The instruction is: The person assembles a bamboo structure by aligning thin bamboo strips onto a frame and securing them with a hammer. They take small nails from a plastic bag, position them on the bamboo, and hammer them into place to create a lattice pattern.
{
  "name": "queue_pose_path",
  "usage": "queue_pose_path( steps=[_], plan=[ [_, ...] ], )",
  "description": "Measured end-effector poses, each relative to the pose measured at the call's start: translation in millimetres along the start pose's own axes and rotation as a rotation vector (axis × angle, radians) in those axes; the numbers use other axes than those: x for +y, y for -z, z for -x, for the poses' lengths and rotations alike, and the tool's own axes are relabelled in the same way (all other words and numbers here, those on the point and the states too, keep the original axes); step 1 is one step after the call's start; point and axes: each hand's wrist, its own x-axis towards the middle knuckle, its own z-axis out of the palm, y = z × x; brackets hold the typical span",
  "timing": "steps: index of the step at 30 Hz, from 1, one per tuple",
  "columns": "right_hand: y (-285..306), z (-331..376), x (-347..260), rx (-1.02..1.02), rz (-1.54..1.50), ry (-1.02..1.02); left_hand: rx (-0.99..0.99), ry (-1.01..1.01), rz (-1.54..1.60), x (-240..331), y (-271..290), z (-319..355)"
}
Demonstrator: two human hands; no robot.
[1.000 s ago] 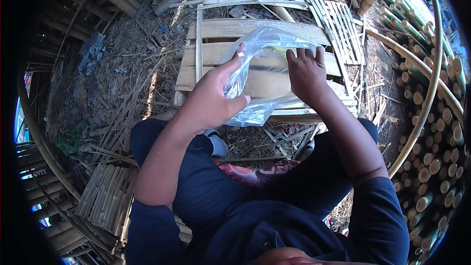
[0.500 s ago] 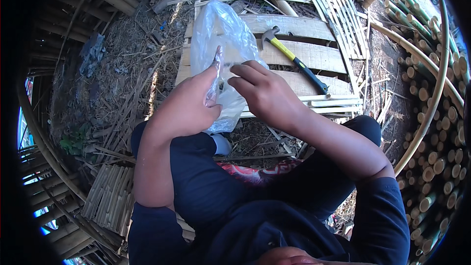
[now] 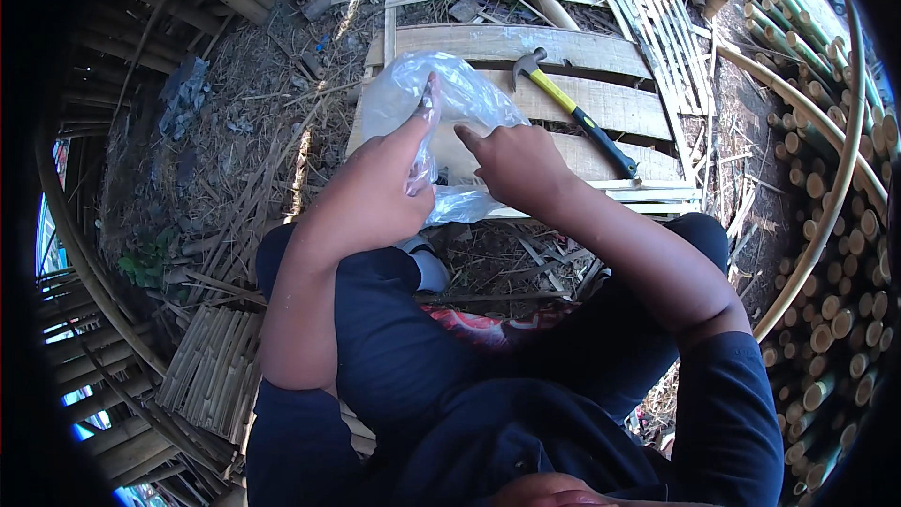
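The clear plastic bag (image 3: 469, 84) is at the left hand (image 3: 380, 174), above the near left part of the slatted wooden table (image 3: 615, 111). The left hand is spread, with the forefinger reaching away from the person, the thumb lower down, and film stretched along the gap between them. Most of the bag lies beyond and to the right of that hand, with some film showing left of the fingers too. The right hand (image 3: 516, 164) is at the bag's right side, forefinger out toward the left and the other fingers curled under; I cannot tell whether it pinches the film.

The bag is crumpled, so its direction is hard to read. Its opening seems to face the person, between the two hands, and its longer line runs roughly from the far edge of the film down to a loose fold near the table's near edge.

A hammer (image 3: 572, 108) with a yellow and black handle lies on the slats, just beyond the right hand. Its head is at the far left end, and the handle slants toward the near right. Thin wooden strips (image 3: 662, 52) lie at the table's right side, and cut bamboo poles (image 3: 840, 324) are piled farther right.
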Motion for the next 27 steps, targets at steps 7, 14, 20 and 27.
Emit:
queue_pose_path(
  steps=[7,14,20,27],
  plan=[
    [-7,-21,6,0.108,-0.557,0.339,0.2,-0.196,0.238,-2,-20,-21],
    [-42,-27,4,-0.058,-0.989,0.197,0.211,-0.361,0.297,17,-38,-25],
    [-42,-17,-1,0.003,-0.925,0.129,0.156,-0.376,0.171,30,-48,-22],
    [-43,-12,-1,0.065,-0.797,0.037,0.158,-0.38,0.122,27,-48,-25]
  ],
)
